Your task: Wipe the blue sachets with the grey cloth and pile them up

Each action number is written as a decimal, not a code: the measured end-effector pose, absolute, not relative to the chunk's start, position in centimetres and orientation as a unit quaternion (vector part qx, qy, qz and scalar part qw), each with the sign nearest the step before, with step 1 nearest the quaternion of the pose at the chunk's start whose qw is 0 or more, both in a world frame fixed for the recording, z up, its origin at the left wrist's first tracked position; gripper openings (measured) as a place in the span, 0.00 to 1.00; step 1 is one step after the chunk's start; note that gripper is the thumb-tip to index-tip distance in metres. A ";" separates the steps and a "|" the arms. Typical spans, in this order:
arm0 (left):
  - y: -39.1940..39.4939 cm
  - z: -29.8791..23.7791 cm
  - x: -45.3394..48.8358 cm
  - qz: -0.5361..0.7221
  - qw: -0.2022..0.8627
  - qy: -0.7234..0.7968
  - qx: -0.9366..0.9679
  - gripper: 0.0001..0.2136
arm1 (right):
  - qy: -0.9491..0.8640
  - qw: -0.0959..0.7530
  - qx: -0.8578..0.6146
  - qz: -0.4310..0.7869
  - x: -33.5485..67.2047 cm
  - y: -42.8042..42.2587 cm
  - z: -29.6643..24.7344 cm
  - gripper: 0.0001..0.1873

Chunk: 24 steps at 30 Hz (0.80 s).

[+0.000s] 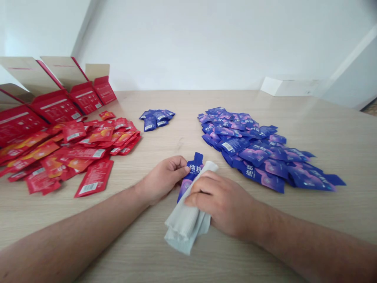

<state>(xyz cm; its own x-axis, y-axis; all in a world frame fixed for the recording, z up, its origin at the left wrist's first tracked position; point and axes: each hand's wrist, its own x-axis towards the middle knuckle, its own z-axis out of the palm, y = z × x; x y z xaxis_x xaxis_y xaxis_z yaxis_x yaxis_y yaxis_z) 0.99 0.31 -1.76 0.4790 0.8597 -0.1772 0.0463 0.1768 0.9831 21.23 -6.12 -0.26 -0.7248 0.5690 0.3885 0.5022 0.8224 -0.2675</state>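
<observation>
Near the middle of the table, a purple-blue sachet with white lettering is pinched by its left edge in my left hand. My right hand grips a folded whitish cloth, which lies across the sachet and covers its right side. The cloth's loose end hangs toward me. To the right spreads a big heap of like purple-blue sachets. A small group of blue sachets, several of them showing barcodes, rests farther back, left of centre.
At the left lies a pile of red and orange sachets. Behind it, several red cardboard boxes stand in a row with flaps up. A white box sits at the back right, near the wall, on the light wood table.
</observation>
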 end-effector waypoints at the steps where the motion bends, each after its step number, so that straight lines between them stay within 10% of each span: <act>1: 0.3 -1.7 1.0 0.310 0.652 0.408 0.560 0.11 | -0.921 0.240 -0.298 0.072 21.3 -6.1 -0.2 0.09; 24: 0.2 -1.5 1.0 0.304 0.652 0.418 0.554 0.12 | -0.901 0.262 -0.338 0.076 21.4 -6.0 -0.2 0.11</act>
<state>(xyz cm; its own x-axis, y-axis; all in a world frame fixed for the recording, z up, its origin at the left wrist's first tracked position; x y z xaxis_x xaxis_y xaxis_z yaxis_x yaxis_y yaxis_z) 0.97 0.21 -1.48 0.4648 0.8605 -0.2086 0.0674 0.2005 0.9774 21.36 -5.96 -0.18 -0.6351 0.6482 0.4201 0.5683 0.7605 -0.3141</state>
